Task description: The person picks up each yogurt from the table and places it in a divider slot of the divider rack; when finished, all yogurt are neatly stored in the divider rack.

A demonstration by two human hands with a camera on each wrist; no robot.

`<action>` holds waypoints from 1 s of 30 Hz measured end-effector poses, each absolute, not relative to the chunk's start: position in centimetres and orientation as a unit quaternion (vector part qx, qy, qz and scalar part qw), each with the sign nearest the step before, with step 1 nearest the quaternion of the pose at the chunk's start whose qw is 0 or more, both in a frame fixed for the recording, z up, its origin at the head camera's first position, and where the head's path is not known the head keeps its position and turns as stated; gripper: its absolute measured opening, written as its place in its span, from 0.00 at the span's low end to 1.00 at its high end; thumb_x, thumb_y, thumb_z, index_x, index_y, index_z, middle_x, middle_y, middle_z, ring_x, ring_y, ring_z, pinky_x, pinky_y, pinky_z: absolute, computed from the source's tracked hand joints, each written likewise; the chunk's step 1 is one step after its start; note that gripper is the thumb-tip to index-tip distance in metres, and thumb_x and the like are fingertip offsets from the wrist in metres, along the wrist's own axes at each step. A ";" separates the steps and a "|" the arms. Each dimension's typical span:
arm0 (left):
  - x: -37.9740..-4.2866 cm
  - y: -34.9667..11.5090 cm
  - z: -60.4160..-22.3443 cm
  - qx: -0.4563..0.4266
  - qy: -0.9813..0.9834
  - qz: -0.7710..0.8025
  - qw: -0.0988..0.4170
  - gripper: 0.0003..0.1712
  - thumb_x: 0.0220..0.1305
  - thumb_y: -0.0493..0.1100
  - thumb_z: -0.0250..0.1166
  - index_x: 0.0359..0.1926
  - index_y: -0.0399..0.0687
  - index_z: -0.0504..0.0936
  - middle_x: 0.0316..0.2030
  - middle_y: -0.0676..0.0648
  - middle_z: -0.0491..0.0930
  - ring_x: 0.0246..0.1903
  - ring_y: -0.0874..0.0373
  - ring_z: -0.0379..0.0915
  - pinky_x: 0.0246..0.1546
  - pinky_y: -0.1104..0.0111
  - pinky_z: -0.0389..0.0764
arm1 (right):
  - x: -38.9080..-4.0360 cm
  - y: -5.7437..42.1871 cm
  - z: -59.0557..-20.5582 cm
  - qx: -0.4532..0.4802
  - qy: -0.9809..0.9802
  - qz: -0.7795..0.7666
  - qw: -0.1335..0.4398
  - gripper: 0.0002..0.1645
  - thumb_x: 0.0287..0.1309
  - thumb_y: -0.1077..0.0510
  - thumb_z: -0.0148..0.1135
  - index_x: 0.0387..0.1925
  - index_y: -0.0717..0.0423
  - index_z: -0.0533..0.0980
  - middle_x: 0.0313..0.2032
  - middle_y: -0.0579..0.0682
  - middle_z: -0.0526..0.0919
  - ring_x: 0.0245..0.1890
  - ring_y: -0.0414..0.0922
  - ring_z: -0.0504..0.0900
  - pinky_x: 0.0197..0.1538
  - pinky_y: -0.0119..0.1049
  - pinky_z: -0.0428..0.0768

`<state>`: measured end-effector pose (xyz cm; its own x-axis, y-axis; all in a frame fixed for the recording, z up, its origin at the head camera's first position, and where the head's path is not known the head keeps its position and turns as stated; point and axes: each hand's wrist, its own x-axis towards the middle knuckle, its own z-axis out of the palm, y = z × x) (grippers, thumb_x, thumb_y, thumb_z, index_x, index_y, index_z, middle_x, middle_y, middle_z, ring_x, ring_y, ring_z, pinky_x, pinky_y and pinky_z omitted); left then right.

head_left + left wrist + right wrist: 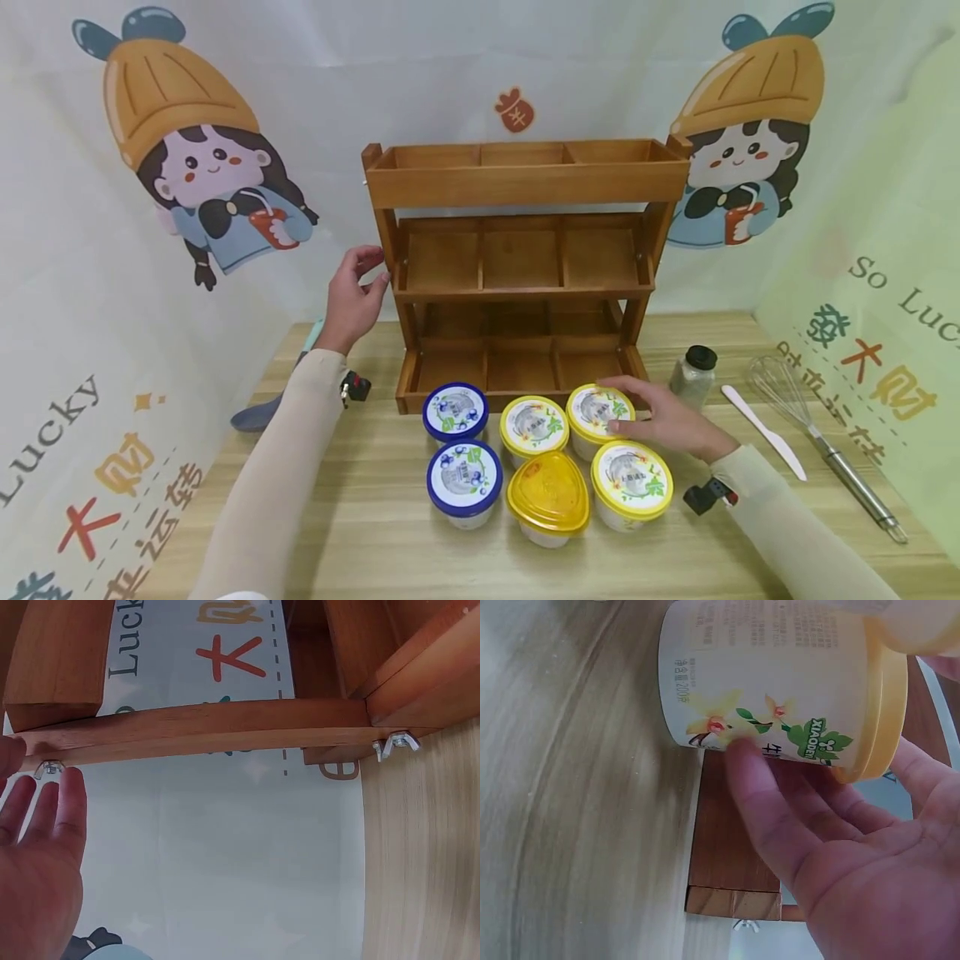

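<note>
The right hand (pixel 667 417) grips a yellow-lidded tub (pixel 597 407) between thumb and fingers, just in front of the wooden shelf (pixel 525 188). The left hand (pixel 356 296), fingers relaxed, is beside the shelf's left upright (pixel 387 233)

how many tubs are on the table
6. Back row, left to right: blue-lidded tub, yellow-lidded tub, another yellow-lidded tub at the right hand. Front row: blue-lidded tub, amber-lidded tub, yellow-lidded tub.

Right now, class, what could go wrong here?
The right hand holds the back-right tub, round, white and yellow-lidded; lifting it might bump tubs close beside it.
The clear, black-capped jar beside that hand could be knocked over.
The left hand, close to the brown wooden rack, might nudge it.
</note>
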<state>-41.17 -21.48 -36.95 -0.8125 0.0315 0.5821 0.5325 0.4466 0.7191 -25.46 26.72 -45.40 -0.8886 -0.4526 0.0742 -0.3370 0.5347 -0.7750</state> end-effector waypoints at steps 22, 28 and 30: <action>-42.1 -21.1 -37.1 -0.154 -0.808 -0.517 0.238 0.22 0.75 0.39 0.64 0.65 0.42 0.73 0.63 0.40 0.77 0.68 0.47 0.77 0.62 0.46 0.83 | -25.6 27.1 -46.3 -0.231 0.854 -0.465 0.038 0.45 0.60 0.53 0.79 0.74 0.58 0.69 0.61 0.61 0.82 0.57 0.55 0.83 0.54 0.45 0.88; -42.5 -21.2 -37.2 -0.143 -0.810 -0.516 0.241 0.21 0.75 0.39 0.64 0.64 0.41 0.73 0.62 0.39 0.78 0.67 0.46 0.77 0.61 0.46 0.83 | -25.9 26.8 -46.7 -0.213 0.844 -0.493 0.005 0.42 0.54 0.57 0.83 0.68 0.59 0.73 0.55 0.59 0.86 0.53 0.53 0.85 0.51 0.36 0.88; -42.7 -21.2 -37.1 -0.141 -0.810 -0.515 0.241 0.20 0.75 0.40 0.64 0.64 0.42 0.74 0.61 0.40 0.79 0.67 0.47 0.78 0.60 0.49 0.83 | -25.9 26.8 -46.5 -0.209 0.841 -0.500 -0.004 0.41 0.53 0.58 0.83 0.66 0.59 0.74 0.55 0.60 0.86 0.53 0.54 0.86 0.51 0.36 0.88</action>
<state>-42.65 -21.16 -37.05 -0.8435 -0.0194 0.5368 0.4777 0.4299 0.7661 -25.95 26.79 -46.47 -0.9125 -0.3471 0.2165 -0.3561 0.4134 -0.8380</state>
